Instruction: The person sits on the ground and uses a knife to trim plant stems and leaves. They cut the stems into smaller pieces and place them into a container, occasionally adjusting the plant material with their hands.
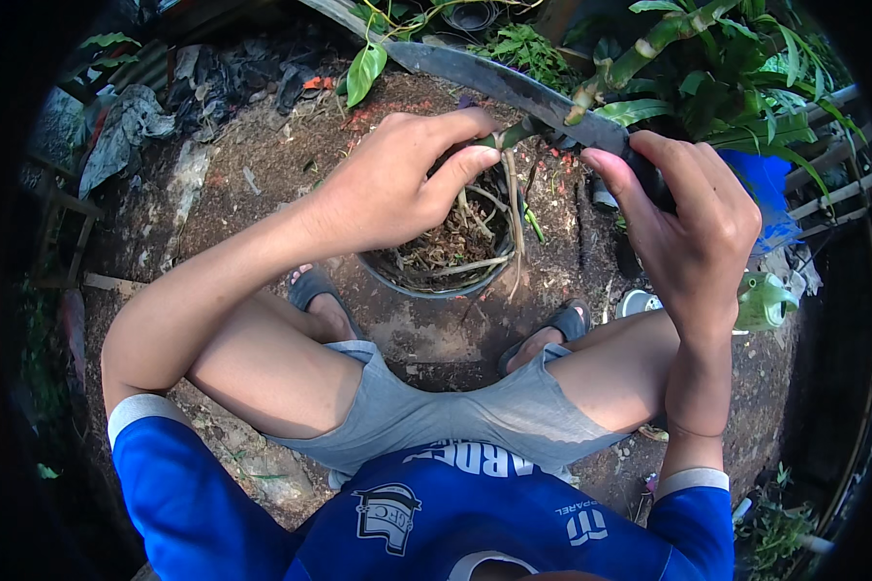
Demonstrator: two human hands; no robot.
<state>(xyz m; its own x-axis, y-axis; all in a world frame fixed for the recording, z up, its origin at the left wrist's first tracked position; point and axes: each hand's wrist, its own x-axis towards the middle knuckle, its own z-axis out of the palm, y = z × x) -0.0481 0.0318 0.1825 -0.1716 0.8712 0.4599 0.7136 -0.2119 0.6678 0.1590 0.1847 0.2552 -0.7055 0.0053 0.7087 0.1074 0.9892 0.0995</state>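
Observation:
My right hand [698,208] grips the dark handle of a large knife [499,82]. Its broad grey blade points up and to the left. Pinched between the thumb and fingers of my left hand [397,179] is a thick green plant stem [521,132], with pale dry roots [513,198] hanging beneath. The blade crosses the stem between my hands; I cannot tell how deep it sits. Beyond the blade, a jointed stem [644,53] runs to the upper right. Below my left hand stands a round dark pot [436,290] holding brown plant matter.
Leafy plants [727,87] fill the upper right, near a slatted rack [833,160] and a blue sheet [761,198]. A green plastic container [765,300] lies right of my knee. Crumpled dark plastic [131,126] lies at the far left. My sandalled feet [552,334] flank the pot.

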